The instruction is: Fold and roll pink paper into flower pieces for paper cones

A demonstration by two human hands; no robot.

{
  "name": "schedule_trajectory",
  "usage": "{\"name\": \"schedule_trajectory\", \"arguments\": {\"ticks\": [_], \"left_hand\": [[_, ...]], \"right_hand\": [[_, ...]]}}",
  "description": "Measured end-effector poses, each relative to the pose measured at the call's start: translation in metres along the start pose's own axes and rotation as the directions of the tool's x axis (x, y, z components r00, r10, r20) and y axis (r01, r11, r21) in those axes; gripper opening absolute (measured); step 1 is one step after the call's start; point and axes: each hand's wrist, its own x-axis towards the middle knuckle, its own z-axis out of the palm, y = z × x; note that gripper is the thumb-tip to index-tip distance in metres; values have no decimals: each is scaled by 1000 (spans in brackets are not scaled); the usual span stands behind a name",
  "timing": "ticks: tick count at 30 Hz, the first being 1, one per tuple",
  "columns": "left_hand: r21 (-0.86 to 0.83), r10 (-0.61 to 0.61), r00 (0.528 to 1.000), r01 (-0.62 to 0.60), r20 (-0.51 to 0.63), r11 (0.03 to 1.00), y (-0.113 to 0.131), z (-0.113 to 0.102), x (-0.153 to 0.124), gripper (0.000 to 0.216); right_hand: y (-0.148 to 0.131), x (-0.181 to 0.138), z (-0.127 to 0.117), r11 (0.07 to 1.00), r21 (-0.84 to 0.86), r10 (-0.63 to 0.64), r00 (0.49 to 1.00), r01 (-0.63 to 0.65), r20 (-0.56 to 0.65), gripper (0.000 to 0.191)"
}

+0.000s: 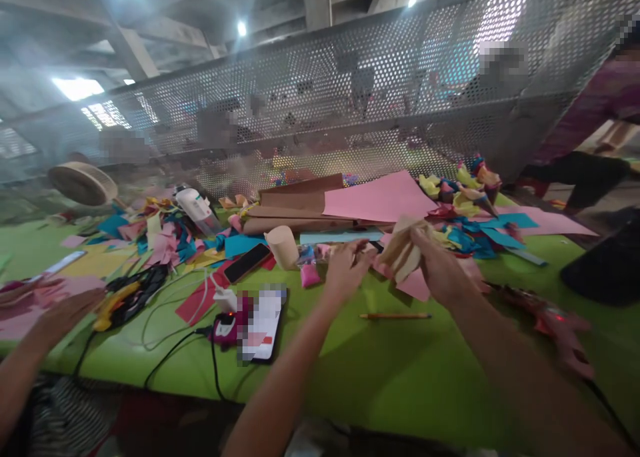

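My right hand (441, 270) grips a pale cream folded paper piece (403, 252) over the green table, with several layers fanned at its lower side. Just left of it, my left hand (347, 270) is held out, fingers stretched and a little apart, with nothing visible in them; it does not touch the paper piece. Below the hands lies a pencil (396, 316). Close to my left hand are a small pink packet (311, 276) and a beige paper roll (283, 246). Beside my right forearm rests a red glue gun (557, 324) with a lit red light.
A phone (265, 330) and a purple power socket (229, 328) with cables lie left. Another person's hand (67, 314) is near a yellow glue gun (115, 305). Pink paper (380, 197), brown sheets (295, 207) and a white bottle (196, 207) line the back, before a perforated metal screen (310, 110).
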Motion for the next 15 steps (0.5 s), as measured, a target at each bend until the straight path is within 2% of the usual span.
{"name": "schedule_trajectory", "arguments": {"ticks": [2,5,7,9,12,15], "left_hand": [[-269,-4,989,44,148,962,-3,8,-2,37],[-375,-72,962,170,263,911,-12,19,-6,39],[-407,-143,957,238,251,882,-18,24,-8,32],[-465,-186,962,260,200,846,-23,25,-8,27],[-552,-201,971,239,131,799,-26,20,-8,28],[-593,-219,971,235,100,771,-27,15,-7,29]], "right_hand": [[12,-4,4,1000,1,17,998,-17,66,38],[29,-12,2,994,-20,108,987,-107,121,35],[33,-15,-1,985,-40,170,977,-166,126,33],[32,-15,-2,986,-59,162,979,-156,127,31],[26,-11,-4,994,-98,45,995,-37,85,35],[26,-8,-6,985,-165,-47,999,50,21,28]]}}
